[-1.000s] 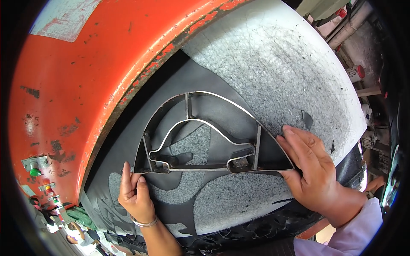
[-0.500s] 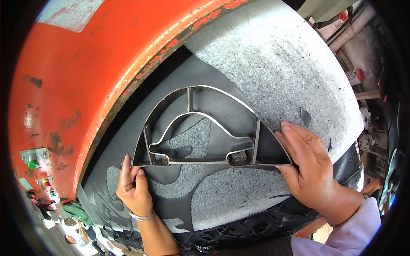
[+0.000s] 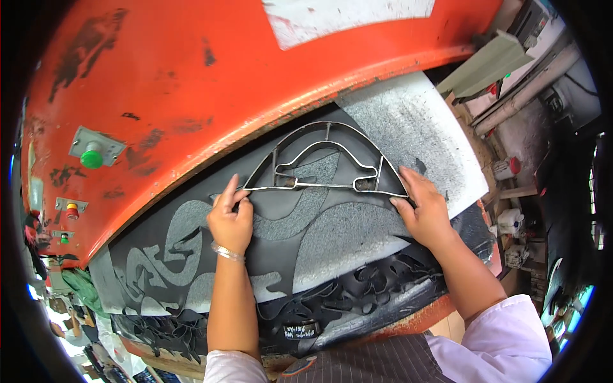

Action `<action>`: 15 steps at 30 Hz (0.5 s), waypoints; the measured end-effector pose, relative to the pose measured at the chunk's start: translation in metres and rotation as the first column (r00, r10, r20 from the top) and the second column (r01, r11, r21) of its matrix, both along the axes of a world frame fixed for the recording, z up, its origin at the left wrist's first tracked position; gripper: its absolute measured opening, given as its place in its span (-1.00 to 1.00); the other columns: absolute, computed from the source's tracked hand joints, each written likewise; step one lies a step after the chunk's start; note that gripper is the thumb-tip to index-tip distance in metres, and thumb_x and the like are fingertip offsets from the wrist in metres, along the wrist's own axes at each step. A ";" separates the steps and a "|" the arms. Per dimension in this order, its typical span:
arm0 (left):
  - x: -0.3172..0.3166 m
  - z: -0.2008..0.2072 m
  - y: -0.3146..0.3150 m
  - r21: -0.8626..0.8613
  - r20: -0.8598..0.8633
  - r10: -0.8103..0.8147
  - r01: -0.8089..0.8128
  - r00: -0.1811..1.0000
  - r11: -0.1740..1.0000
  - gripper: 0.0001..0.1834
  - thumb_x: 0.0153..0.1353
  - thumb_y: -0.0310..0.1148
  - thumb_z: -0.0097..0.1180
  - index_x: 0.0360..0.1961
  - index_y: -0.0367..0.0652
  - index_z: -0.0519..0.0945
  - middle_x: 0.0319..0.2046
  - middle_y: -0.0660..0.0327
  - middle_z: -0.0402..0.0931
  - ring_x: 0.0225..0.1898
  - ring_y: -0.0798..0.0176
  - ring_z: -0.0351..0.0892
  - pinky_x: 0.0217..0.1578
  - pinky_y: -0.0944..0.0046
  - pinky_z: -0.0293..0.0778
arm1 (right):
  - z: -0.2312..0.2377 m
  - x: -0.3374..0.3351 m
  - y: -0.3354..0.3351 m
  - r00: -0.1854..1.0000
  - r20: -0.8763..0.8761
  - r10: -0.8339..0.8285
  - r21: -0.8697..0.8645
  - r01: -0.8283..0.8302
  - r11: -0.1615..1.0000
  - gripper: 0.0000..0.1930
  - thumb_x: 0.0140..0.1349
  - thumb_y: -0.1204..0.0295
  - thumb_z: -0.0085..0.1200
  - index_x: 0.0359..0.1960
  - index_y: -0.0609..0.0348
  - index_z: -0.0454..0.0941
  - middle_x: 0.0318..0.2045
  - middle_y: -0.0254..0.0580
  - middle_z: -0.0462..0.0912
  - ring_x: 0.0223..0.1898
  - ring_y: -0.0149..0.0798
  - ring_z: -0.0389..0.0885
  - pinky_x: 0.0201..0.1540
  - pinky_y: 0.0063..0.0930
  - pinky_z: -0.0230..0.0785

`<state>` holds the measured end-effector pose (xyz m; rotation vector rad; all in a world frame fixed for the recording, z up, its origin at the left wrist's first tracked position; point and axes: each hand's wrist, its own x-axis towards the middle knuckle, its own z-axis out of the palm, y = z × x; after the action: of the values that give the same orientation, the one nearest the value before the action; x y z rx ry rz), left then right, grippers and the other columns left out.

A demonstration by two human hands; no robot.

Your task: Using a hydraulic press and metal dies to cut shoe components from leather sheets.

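An arched steel cutting die (image 3: 324,186), with a smaller curved outline inside it, lies on a black sheet (image 3: 271,252) full of cut-out openings. My left hand (image 3: 231,220) is closed on the die's left corner, thumb and fingers at the metal edge. At the opposite corner my right hand (image 3: 423,207) grips too, its thumb on the near side and its fingers along the outer curve. Beneath the sheet is a worn white cutting board (image 3: 428,127), whose scratched surface shows through the openings.
A large orange machine (image 3: 211,89) overhangs the board's far left side, with a green push button (image 3: 91,159) and a red one (image 3: 72,210). Black offcuts (image 3: 364,287) are heaped along the near edge. Shelves with small containers (image 3: 509,220) stand at the right.
The view has shifted back and turned, so more of the orange machine and my forearms shows. Both hands stay on the die's corners; whether the die slid on the sheet I cannot tell.
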<state>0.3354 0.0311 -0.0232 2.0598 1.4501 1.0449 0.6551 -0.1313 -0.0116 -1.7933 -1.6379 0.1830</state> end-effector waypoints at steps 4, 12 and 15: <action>-0.001 0.004 -0.006 -0.010 0.056 -0.008 0.009 0.998 1.000 -0.48 0.05 -0.52 0.07 0.13 -0.14 0.53 -0.32 0.13 0.68 -0.28 0.26 0.59 -0.18 0.31 0.48 | 0.000 0.000 -0.004 1.000 0.027 0.006 0.001 -0.006 1.000 -0.42 0.09 0.42 0.23 0.14 0.39 0.34 0.02 0.21 0.52 0.06 0.18 0.49 0.14 -0.16 0.32; -0.133 0.016 -0.079 0.064 0.332 0.090 -0.118 0.939 0.991 -0.53 0.12 -0.51 0.12 0.12 -0.22 0.51 0.02 0.09 0.55 -0.08 0.22 0.58 -0.01 0.27 0.45 | 0.033 -0.046 -0.054 0.968 0.221 -0.120 0.232 0.067 0.970 -0.26 -0.05 0.31 0.36 0.19 0.30 0.34 -0.01 0.05 0.56 0.13 0.10 0.41 0.16 -0.16 0.28; -0.237 0.037 -0.077 0.123 0.499 0.379 -0.497 0.779 0.859 -0.51 0.18 -0.57 0.06 0.18 -0.24 0.45 0.04 0.07 0.52 -0.06 0.25 0.54 0.00 0.26 0.45 | 0.054 -0.109 -0.049 0.999 -0.043 0.009 0.105 -0.004 0.994 -0.33 -0.05 0.17 0.37 0.12 0.13 0.42 -0.19 -0.11 0.59 -0.07 -0.02 0.48 -0.02 -0.18 0.34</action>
<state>0.0988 -0.0463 0.0134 1.4669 1.6352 1.8488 0.5457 -0.1799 0.0428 -1.6939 -1.5936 0.1361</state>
